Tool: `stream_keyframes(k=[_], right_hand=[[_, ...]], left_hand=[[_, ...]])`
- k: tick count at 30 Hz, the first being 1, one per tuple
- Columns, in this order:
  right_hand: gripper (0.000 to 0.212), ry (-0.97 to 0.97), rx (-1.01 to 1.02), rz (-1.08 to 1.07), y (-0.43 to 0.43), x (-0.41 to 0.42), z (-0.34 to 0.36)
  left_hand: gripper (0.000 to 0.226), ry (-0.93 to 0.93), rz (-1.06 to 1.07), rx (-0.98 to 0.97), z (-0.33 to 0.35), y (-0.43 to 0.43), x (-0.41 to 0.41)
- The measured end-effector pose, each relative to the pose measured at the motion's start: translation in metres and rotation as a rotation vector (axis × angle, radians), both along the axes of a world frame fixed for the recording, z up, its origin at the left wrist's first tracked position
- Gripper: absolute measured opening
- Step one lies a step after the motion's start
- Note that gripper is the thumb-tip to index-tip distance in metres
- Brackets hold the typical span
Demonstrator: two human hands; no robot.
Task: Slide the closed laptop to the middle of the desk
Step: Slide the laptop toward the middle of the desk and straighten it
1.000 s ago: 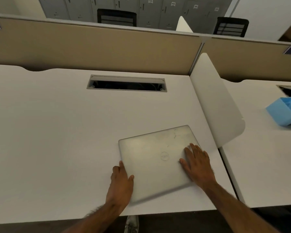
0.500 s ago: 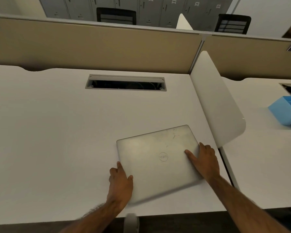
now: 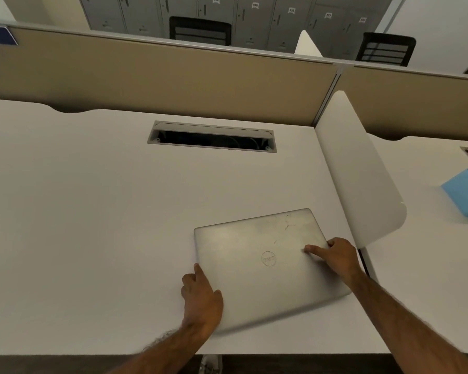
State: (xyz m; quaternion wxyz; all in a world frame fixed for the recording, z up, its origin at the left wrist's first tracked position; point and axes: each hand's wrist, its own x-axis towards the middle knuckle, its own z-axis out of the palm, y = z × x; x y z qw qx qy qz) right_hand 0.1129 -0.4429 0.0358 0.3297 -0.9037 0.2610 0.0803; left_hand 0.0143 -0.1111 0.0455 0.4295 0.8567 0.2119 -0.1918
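Observation:
A closed silver laptop (image 3: 257, 255) with a round logo lies flat on the white desk (image 3: 92, 225), towards its right front part and turned slightly askew. My left hand (image 3: 200, 300) grips the laptop's near left corner, thumb on the lid. My right hand (image 3: 335, 256) holds the right edge, thumb on the lid and fingers curled over the side.
A white curved divider panel (image 3: 362, 179) stands just right of the laptop. A cable slot (image 3: 211, 137) is cut into the desk at the back. A beige partition (image 3: 160, 76) walls the far edge. A blue tray (image 3: 465, 190) sits on the neighbouring desk.
My right hand has slid from flat on the lid to the laptop's right edge and curled around it. The laptop has shifted slightly left. My left hand stays at the near left corner.

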Motion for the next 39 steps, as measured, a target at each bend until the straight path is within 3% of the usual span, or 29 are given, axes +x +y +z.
stream_keyframes(k=[10,27,39], right_hand=[[0.052,0.083,0.111,-0.041,-0.007,0.01,-0.001],[0.051,0.089,0.105,0.01,0.008,0.05,0.012],[0.056,0.049,0.112,0.056,0.065,0.094,0.015]], left_hand=[[0.045,0.03,0.127,-0.067,-0.003,0.007,0.016],[0.046,-0.033,0.266,-0.216,-0.017,0.02,0.021],[0.048,-0.071,0.3,-0.183,-0.017,0.074,0.059]])
